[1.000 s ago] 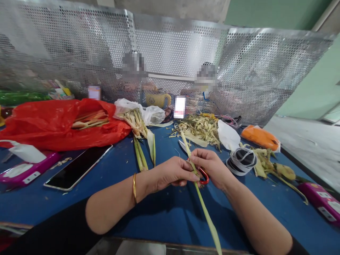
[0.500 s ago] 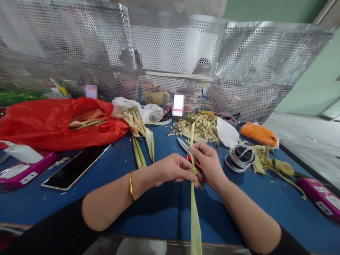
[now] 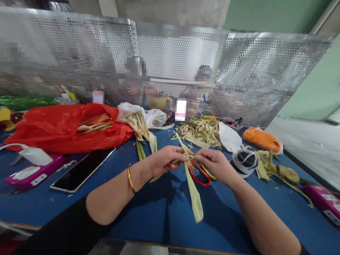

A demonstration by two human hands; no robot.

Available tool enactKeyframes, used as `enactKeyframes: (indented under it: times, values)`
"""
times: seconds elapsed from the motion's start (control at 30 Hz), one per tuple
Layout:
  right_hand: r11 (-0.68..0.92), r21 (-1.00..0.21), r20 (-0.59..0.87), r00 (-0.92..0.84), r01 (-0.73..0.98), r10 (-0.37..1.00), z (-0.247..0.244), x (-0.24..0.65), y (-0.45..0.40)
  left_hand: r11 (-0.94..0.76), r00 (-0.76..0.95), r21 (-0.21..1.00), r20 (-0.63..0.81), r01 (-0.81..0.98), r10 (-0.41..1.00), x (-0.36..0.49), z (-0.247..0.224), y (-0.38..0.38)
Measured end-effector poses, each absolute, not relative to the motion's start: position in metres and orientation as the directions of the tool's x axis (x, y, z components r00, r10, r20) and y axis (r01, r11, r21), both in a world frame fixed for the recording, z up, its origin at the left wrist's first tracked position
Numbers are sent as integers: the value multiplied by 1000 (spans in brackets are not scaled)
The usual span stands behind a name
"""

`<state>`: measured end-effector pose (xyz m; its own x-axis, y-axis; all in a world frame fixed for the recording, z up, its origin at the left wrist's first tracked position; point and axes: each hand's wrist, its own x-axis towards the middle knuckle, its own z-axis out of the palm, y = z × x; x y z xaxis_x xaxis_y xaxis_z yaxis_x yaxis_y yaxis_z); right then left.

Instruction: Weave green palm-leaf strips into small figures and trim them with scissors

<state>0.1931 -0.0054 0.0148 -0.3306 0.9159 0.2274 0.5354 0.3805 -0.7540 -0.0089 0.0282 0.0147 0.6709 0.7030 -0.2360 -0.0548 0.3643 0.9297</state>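
A pale green corn husk strip [image 3: 195, 200] runs slantwise through my hands, its wide end hanging toward me. My left hand [image 3: 170, 159] pinches it around a small knot-like crossing between thumb and fingers. Closed at the fingertips, my right hand [image 3: 214, 163] grips a thin piece of husk that sticks out to the right of the crossing. Just under and behind the hands lie scissors with red handles [image 3: 201, 180]. A yellow-handled tool [image 3: 209, 173] shows partly beside them, its kind hidden by my right hand.
Husk scraps [image 3: 202, 131] are heaped behind my hands. Left are a red bag [image 3: 53, 124] with husks, a phone [image 3: 85, 170] and a purple power strip [image 3: 50, 173]. Right are a cord spool [image 3: 244, 163] and an orange packet [image 3: 261, 139]. A perforated metal screen [image 3: 175, 49] stands behind.
The strip has gone from upright to slanted, its top now leaning left. My right fingers have moved from its upper part to the thin side piece. The view has shifted slightly.
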Motion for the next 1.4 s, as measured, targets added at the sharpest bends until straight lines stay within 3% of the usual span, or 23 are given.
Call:
enactKeyframes:
  times: [0.17, 0.33, 0.67, 0.93, 1.1, 1.17, 1.23, 1.33, 1.4]
  values:
    - [542, -317, 424, -395, 778, 815, 12, 193, -5, 365, 636, 931, -279, -5, 719, -4, 11, 25]
    - [611, -111, 469, -501, 784, 728, 11, 190, -6, 341, 612, 940, -286, 29, 738, 3, 2, 22]
    - [571, -59, 535, -457, 819, 710, 14, 197, -3, 345, 582, 937, -307, 48, 753, 3, 8, 18]
    - [575, -133, 538, -429, 807, 726, 14, 204, 3, 365, 558, 930, -322, 37, 765, 2, 12, 17]
    - [502, -259, 778, -130, 825, 614, 29, 216, -6, 422, 478, 900, -324, -110, 816, 2, 10, 21]
    - [494, -228, 858, -66, 839, 509, 33, 213, -14, 476, 468, 863, -356, -167, 809, 3, 8, 24]
    - [555, -80, 854, -230, 828, 467, 32, 204, -21, 507, 476, 836, -366, -210, 800, 3, 6, 25]
    - [702, 154, 602, -629, 696, 492, 21, 181, -26, 471, 477, 840, -308, -271, 824, 6, 3, 25]
    - [728, 251, 463, -740, 637, 488, 10, 167, -24, 433, 490, 851, -254, -297, 834, 8, 1, 24]
